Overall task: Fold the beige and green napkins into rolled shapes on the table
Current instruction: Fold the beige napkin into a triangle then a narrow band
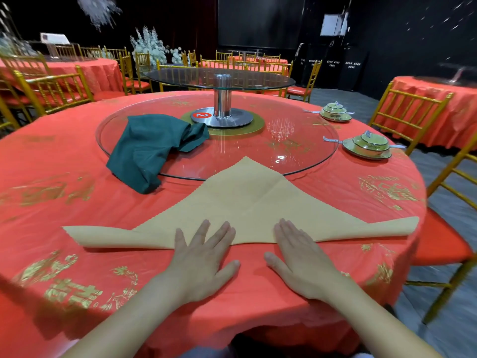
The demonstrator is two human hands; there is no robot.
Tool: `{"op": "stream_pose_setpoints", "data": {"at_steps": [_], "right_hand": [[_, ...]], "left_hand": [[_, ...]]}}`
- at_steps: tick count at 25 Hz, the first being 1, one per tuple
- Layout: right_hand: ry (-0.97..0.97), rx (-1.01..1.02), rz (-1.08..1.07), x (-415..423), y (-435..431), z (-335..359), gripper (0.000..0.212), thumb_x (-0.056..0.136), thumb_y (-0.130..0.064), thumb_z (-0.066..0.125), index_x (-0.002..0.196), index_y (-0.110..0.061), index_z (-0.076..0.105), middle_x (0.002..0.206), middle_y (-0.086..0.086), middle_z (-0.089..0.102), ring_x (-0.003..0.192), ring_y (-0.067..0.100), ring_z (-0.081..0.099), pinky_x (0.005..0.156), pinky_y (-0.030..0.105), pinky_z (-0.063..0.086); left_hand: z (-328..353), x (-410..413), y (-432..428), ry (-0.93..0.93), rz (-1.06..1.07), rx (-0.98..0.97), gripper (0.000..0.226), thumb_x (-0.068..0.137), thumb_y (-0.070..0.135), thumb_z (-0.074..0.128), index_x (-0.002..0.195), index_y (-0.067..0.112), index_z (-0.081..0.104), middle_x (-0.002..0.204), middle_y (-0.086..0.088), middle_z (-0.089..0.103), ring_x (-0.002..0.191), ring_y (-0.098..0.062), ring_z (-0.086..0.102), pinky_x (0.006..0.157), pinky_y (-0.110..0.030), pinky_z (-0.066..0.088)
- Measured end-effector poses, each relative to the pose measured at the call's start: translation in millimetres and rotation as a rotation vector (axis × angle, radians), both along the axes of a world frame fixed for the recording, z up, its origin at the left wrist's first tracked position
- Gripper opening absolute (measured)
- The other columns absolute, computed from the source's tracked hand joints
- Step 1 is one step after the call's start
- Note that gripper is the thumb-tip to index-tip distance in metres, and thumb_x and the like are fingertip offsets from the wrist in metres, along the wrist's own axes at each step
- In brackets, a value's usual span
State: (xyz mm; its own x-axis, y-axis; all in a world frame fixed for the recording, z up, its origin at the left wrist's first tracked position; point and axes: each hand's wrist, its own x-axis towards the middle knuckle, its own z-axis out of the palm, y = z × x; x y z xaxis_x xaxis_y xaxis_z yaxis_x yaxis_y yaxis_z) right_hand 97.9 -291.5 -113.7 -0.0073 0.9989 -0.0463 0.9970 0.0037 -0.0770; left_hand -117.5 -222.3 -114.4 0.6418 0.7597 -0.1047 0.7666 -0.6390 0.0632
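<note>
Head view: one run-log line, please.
beige napkin: triangle, near edge rolled | left hand, right hand: flat, fingers on it | green napkin: crumpled, untouched

Bright overhead light evenly covers the red desk (77,202); glare sparkles on the glass turntable (296,140) beyond the right hand (296,257); a dark shadow lies left of the left hand (204,257); the hall beyond is dim; frame edges curve and blur, especially the chairs (444,244) rightward

beige napkin (247,200) edge hidden under fingers (203,229), bg signs (333,63) unreadable
</note>
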Motion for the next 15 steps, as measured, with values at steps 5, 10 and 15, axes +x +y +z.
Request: {"op": "stream_pose_setpoints", "data": {"at_steps": [5, 10, 15], "right_hand": [[-0.029, -0.028, -0.069, 21.9, -12.2, 0.9, 0.136, 0.038, -0.08, -0.04, 0.15, -0.011, -0.005, 0.158, 0.008, -0.01, 0.145, 0.015, -0.012, 0.113, 0.026, -0.008], [-0.047, -0.064, -0.161, 46.0, -23.8, 4.9, 0.138, 0.037, -0.083, -0.038, 0.149, -0.009, -0.006, 0.157, 0.009, -0.011, 0.145, 0.017, -0.011, 0.114, 0.028, -0.007], [-0.066, -0.095, -0.265, 73.5, -36.0, 6.5, 0.126, 0.049, -0.082, -0.027, 0.149, -0.008, -0.006, 0.157, 0.01, -0.011, 0.145, 0.019, -0.011, 0.117, 0.031, -0.004]], "left_hand": [[1.4, -30.1, 12.1, 0.005, 0.04, -0.012, 0.097, 0.059, 0.084, -0.018, 0.146, 0.041, -0.009, 0.154, 0.023, -0.013, 0.145, -0.02, -0.014, 0.108, -0.066, 0.0], [1.3, -48.0, 22.6, -0.018, 0.088, -0.024, 0.108, 0.048, 0.089, -0.024, 0.145, 0.046, -0.008, 0.151, 0.027, -0.013, 0.145, -0.015, -0.013, 0.108, -0.065, 0.002], [-1.0, -65.7, 31.3, -0.033, 0.137, -0.006, 0.112, 0.042, 0.087, -0.031, 0.144, 0.048, -0.006, 0.148, 0.029, -0.013, 0.144, -0.008, -0.012, 0.109, -0.063, 0.0]]}}
